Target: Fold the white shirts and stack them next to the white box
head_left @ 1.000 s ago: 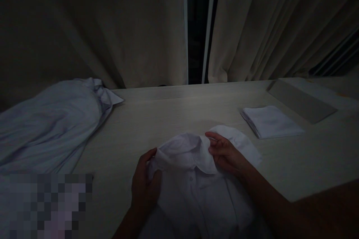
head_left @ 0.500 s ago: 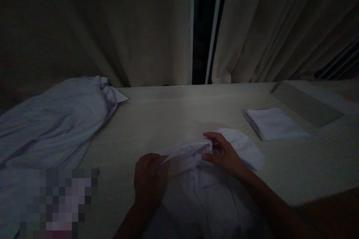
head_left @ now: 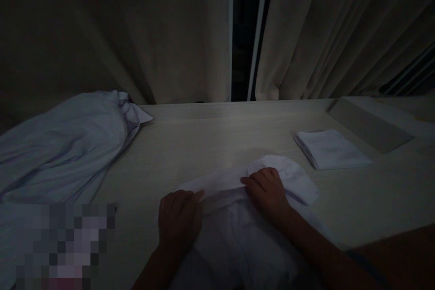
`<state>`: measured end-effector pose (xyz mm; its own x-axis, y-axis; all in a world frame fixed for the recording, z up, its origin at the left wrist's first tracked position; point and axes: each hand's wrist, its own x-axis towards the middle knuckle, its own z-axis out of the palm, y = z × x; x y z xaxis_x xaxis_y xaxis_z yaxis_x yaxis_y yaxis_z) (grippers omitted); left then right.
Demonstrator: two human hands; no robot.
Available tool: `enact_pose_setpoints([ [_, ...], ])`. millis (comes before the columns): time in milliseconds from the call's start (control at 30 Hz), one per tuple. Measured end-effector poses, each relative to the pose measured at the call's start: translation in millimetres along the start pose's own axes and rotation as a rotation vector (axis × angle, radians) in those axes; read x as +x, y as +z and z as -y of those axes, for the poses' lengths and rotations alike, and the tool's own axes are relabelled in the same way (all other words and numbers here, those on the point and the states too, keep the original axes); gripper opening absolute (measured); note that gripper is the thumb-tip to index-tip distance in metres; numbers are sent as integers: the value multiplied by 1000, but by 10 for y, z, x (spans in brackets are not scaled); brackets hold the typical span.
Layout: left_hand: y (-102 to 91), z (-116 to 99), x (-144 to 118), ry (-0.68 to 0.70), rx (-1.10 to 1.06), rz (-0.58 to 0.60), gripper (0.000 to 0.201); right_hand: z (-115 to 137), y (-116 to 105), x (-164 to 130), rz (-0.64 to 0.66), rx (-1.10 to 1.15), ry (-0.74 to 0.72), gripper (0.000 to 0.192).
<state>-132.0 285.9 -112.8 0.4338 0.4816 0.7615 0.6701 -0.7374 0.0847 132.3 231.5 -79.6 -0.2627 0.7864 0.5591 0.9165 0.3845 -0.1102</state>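
A white collared shirt lies on the pale wooden table right in front of me. My left hand grips the left end of its collar, fingers closed over the cloth. My right hand pinches the collar's right end, pressing it down flat. The collar stretches as a straight band between both hands. A bunched part of the shirt shows beyond my right hand.
A pile of pale blue cloth covers the table's left side. A folded white cloth rests at the right, with a flat grey board behind it. Beige curtains hang along the far edge.
The collar stood raised and spread between my hands; both hands have pulled it taut and brought it down flat onto the shirt.
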Motion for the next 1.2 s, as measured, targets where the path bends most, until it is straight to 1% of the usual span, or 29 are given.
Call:
enact_pose_setpoints([
  [100,5,54,-6,-116,7,-20,23,-120,-20,-24,-19,26,97,19],
  [167,20,47,-23,-171,-28,-10,20,-136,-2,-29,-58,155,183,22],
  [233,29,12,-44,-199,-57,-19,21,-102,32,-30,-113,316,251,28],
  [300,13,-43,-50,-219,-68,-56,23,-39,59,-29,-165,422,281,35],
  [400,-69,-158,2,-281,-121,-83,23,71,49,-21,-202,498,258,40],
  [467,-137,-248,70,-410,-191,-95,22,152,8,-7,-192,575,259,41],
  [533,-180,-319,138,-603,-295,-133,23,228,-35,17,-176,696,289,46],
  [567,-183,-338,164,-685,-377,-157,29,256,-49,30,-177,761,310,51],
  [633,-148,-331,191,-775,-562,-164,55,271,-41,47,-193,839,341,62],
  [700,-74,-271,185,-796,-662,-112,83,217,16,43,-213,793,355,65],
  [733,-32,-230,172,-798,-646,-72,89,167,58,32,-210,735,360,64],
  [767,8,-186,156,-795,-586,-25,89,106,105,16,-206,669,364,63],
  [800,44,-143,136,-782,-501,24,84,40,153,-3,-198,604,367,61],
  [867,100,-67,90,-726,-328,124,70,-85,241,-42,-163,490,374,57],
  [933,140,-3,36,-667,-208,226,58,-179,308,-73,-83,384,384,53],
  [1000,168,62,-20,-617,-122,322,52,-239,352,-96,39,252,395,49],
  [1100,169,186,-85,-600,-10,468,51,-305,379,-130,205,10,432,47],
  [1167,133,290,-102,-647,21,546,56,-363,373,-167,286,-119,488,50],
  [1200,104,344,-102,-682,34,567,60,-399,364,-189,319,-164,523,52],
])
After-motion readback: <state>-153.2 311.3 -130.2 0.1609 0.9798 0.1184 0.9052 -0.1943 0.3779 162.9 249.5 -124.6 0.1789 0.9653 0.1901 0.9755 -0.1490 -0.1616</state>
